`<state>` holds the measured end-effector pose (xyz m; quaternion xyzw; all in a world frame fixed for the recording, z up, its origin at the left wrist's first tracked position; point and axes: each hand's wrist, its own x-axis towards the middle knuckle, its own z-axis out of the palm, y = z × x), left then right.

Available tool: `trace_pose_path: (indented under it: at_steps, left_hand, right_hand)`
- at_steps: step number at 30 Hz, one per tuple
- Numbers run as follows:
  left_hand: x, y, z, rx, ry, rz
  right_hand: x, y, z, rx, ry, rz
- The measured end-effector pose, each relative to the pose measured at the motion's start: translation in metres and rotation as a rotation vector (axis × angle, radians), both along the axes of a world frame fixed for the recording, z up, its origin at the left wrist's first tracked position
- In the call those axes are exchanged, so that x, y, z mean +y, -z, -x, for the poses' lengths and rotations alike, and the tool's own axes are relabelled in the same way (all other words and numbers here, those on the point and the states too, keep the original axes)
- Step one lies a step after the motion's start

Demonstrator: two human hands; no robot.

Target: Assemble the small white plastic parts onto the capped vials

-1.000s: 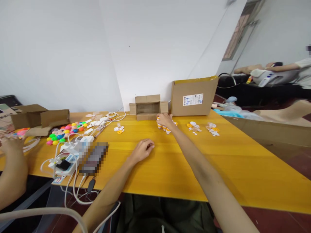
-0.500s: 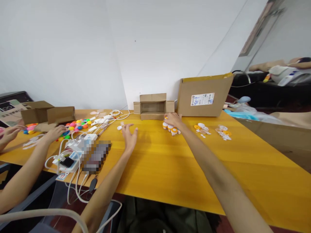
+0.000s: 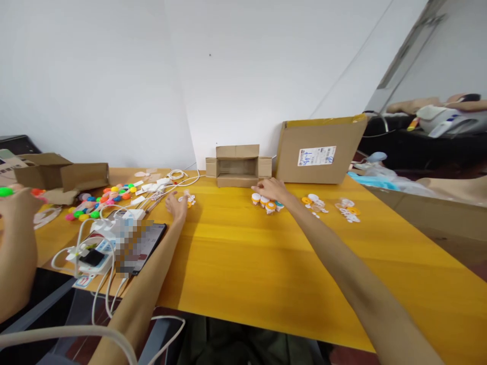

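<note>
My right hand reaches far across the yellow table and rests on a cluster of small orange, white and teal round parts, fingers curled over them. My left hand lies stretched out to the left, its fingertips touching a small white and orange piece. A small open cardboard box stands just behind both hands against the wall.
A larger cardboard box leans at the back right. More white and orange parts lie to its front. Cables, a power strip, a phone and colourful balls crowd the left. Another person's arm is at the far left.
My left hand has travelled from the table's middle up and left to the small white and orange piece. My right hand stays on the cluster. The other person's arm pulled back.
</note>
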<state>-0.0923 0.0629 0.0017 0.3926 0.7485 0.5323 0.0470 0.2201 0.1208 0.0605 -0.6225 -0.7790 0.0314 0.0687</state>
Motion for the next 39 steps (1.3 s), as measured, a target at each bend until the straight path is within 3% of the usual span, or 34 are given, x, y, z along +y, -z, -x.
trace_pose_path:
  at_steps: [2, 7, 13, 17, 21, 28, 39]
  left_hand:
    - [0.006, -0.001, 0.002, -0.072, -0.018, 0.003]
    - [0.016, -0.009, 0.004, -0.099, 0.101, -0.024]
    - [0.026, -0.011, 0.008, -0.141, 0.322, -0.048]
    - [0.032, -0.011, 0.01, -0.093, 0.391, 0.005]
    - [0.033, -0.009, 0.011, -0.064, 0.443, 0.016]
    - [0.024, -0.006, 0.0, -0.095, 0.634, 0.056]
    - [-0.005, 0.011, -0.062, -0.132, 0.911, 0.12]
  right_hand:
    - [-0.001, 0.001, -0.002, 0.02, -0.033, -0.056]
    - [-0.017, 0.015, -0.013, 0.086, -0.123, -0.321]
    - [-0.063, 0.043, -0.033, 0.166, -0.311, -0.616]
    - [-0.092, 0.064, -0.042, 0.226, -0.415, -0.723]
    - [-0.11, 0.079, -0.045, 0.222, -0.447, -0.691]
    - [-0.118, 0.079, -0.036, 0.212, -0.489, -0.619]
    - [-0.118, 0.091, -0.018, 0.217, -0.472, -0.459]
